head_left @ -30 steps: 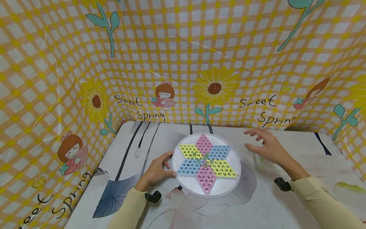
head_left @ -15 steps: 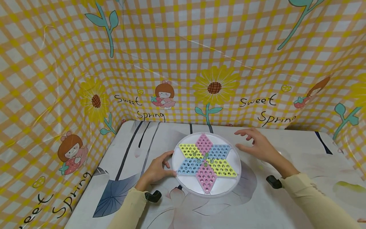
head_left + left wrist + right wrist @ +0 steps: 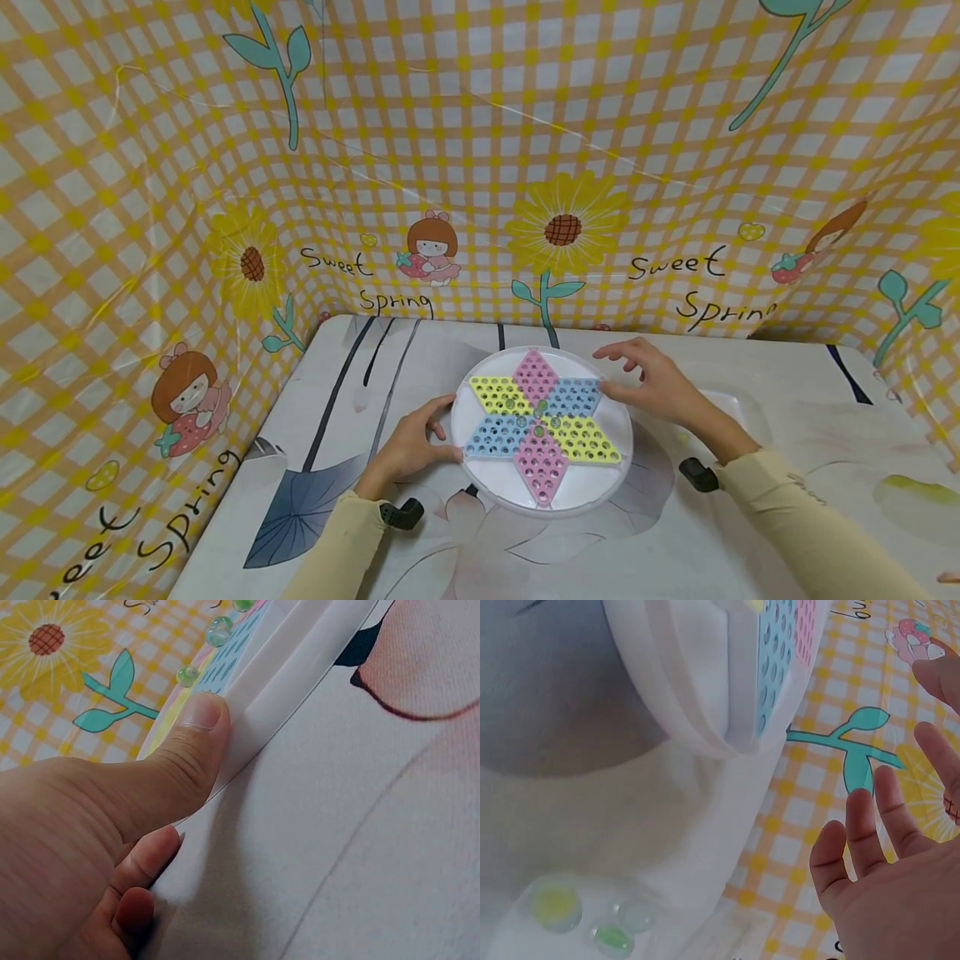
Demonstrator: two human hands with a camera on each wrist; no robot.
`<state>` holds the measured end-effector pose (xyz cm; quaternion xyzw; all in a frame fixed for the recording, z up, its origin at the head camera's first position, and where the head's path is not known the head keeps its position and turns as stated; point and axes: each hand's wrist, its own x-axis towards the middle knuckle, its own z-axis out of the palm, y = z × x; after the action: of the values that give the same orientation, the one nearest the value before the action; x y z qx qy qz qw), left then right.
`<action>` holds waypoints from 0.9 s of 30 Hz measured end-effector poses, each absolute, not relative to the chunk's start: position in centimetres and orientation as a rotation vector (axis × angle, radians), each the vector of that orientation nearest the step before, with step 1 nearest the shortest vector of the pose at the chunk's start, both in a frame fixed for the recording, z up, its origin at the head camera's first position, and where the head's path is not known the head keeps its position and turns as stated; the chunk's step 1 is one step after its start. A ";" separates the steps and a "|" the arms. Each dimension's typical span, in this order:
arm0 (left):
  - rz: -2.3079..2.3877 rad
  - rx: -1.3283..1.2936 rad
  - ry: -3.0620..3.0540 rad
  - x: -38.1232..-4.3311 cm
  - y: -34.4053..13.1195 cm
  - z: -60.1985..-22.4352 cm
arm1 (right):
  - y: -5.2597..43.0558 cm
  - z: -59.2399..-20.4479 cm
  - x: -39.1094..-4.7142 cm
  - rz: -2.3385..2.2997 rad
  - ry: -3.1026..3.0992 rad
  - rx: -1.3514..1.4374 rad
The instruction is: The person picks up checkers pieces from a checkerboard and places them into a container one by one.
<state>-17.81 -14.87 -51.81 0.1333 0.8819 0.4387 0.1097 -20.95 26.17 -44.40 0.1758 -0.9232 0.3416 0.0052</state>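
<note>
Near the far edge of the tabletop (image 3: 435,354), about midway between the left and right edges, has the round white board (image 3: 495,479) lying flat, with a six-pointed star (image 3: 542,462) of small holes in pink, yellow and blue. Shows several greenish marbles (image 3: 539,431) grouped around the middle of the star. On the side toward the left edge, grasps the rim with the left hand (image 3: 415,440), thumb and index finger spread along the rim, thumb nearer the body, remaining fingers bent low beside the tabletop. Over the far right part of the rim, has the right hand (image 3: 662,385) released, fingers apart and lightly bent, thumb tip by a blue point of the star; cannot tell from the head view whether touching. Between board and right edge, partly behind the right wrist, has a clear container (image 3: 733,407), with a yellow marble (image 3: 556,906) and a green marble (image 3: 613,940) visible in the right wrist view. Wears pale yellow sleeves (image 3: 817,517) and a black device (image 3: 699,474) at each wrist. Faces a checked cloth (image 3: 465,125) beyond the far edge, printed with sunflowers and "Sweet Spring".
</note>
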 end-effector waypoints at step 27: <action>1.290 0.399 2.598 -17.9 -14.9 -51.9 | 21.6 -47.0 -21.4 1.219 -3.111 0.742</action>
<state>-17.89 -14.95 -51.88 0.1356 0.8822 0.4381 0.1068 -21.43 21.63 -46.97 0.2145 -0.9000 0.3526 -0.1399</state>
